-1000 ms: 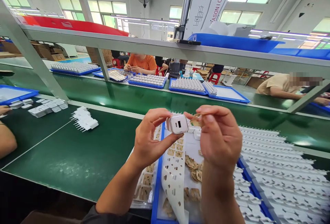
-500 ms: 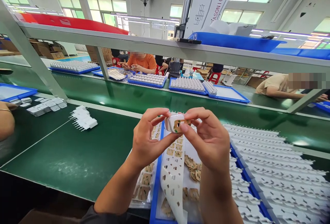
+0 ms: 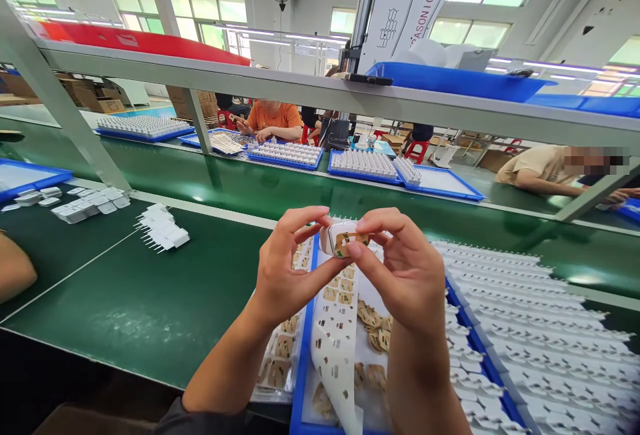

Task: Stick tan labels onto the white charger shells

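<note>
Both of my hands are raised over a blue tray [image 3: 299,391] at the front. In my left hand [image 3: 287,271] a small white rounded plastic housing [image 3: 327,238] is pinched between thumb and fingers. With thumb and fingers my right hand [image 3: 405,265] grips a tan adhesive sticker [image 3: 342,245] with green print, lying against the housing's face. Its cut-out shows white. Below the hands, a white backing sheet [image 3: 327,345] carries stickers at its far end and bare cut-outs nearer me. Loose tan pieces [image 3: 369,315] lie beside it, partly behind my right wrist.
Rows of white parts [image 3: 540,328] fill the right side. White parts [image 3: 163,228] and stacked white pieces [image 3: 93,205] lie left on the green table [image 3: 125,301]. A metal shelf [image 3: 280,85] crosses overhead. A person's arm [image 3: 15,268] is at far left; co-workers sit beyond.
The sticker has shifted slightly against the housing, and its cut-out now looks white instead of dark. My hands barely moved. The arm at far left has shifted, and the orange-shirted person's hands moved.
</note>
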`<state>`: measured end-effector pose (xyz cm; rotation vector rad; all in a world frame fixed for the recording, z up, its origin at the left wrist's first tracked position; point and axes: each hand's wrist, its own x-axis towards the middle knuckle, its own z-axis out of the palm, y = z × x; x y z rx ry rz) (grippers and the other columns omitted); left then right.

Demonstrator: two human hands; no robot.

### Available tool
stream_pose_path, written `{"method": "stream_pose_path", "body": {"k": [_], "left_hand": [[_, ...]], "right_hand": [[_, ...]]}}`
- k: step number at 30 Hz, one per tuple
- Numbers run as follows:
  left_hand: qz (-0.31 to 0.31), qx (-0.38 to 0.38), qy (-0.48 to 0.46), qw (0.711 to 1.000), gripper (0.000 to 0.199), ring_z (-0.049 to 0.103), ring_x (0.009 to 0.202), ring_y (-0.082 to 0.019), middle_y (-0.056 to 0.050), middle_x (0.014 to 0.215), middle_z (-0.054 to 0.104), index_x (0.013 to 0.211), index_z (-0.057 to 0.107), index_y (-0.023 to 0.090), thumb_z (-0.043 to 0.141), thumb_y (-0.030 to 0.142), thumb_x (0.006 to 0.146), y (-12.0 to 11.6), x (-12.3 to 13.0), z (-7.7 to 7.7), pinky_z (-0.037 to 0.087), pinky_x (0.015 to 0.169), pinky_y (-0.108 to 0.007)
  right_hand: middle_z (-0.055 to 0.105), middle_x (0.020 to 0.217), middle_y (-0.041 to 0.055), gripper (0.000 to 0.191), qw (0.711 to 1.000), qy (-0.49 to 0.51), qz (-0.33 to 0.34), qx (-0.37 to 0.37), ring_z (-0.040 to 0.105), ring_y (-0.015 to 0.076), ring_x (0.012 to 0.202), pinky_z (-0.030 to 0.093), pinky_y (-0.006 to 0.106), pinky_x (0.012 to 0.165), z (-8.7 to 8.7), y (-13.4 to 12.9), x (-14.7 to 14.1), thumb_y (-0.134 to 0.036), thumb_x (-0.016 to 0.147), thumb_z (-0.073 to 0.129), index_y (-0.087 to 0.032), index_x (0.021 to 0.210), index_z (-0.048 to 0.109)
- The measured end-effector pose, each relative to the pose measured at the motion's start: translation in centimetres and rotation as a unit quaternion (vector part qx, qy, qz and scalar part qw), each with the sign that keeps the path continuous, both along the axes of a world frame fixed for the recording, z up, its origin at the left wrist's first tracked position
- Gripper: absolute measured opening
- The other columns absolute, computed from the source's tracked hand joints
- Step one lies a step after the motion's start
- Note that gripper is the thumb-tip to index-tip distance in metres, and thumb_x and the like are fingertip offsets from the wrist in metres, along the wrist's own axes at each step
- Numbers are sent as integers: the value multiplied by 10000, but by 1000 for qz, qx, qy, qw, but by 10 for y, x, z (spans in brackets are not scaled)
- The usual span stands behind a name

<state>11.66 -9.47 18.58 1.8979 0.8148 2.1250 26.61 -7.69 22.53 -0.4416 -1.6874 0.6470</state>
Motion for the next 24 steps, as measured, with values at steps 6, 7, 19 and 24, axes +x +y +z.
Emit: {"method": "stream_pose_path", "body": {"k": [6, 7, 19, 24], "left_hand": [[-1, -3, 2, 1000, 611, 648, 1027, -166, -38, 1098, 627, 1287, 524, 270, 806, 150, 758, -1, -1, 1, 588, 940, -342], [-1, -3, 1, 1000, 610, 648, 1029, -167, -39, 1099, 627, 1287, 524, 269, 806, 151, 759, -1, -1, 1, 587, 941, -343], [3, 12, 6, 1000, 666, 639, 1040, -165, -40, 1113, 621, 1313, 521, 276, 826, 142, 737, 1, -2, 0, 575, 959, -340], [2, 19, 11, 1000, 689, 638, 1044, -166, -39, 1116, 621, 1325, 517, 274, 824, 116, 729, 1, -2, 0, 577, 958, -343]], "right_hand": [[595, 909, 14, 137, 1000, 0, 7, 2, 588, 155, 830, 547, 322, 761, 0, -1, 0, -177, 866, 688, -254, 975, 653], [594, 913, 13, 145, 1000, 1, 9, 2, 587, 153, 835, 545, 320, 764, 0, -1, 0, -170, 867, 687, -256, 978, 652], [579, 942, 4, 217, 1000, -19, -3, 12, 583, 142, 844, 545, 332, 810, -1, -3, 0, -109, 849, 683, -251, 1004, 627], [581, 951, -5, 241, 999, -30, -4, 12, 587, 132, 851, 546, 323, 837, -1, -2, 1, -105, 836, 691, -250, 1015, 620]]}}
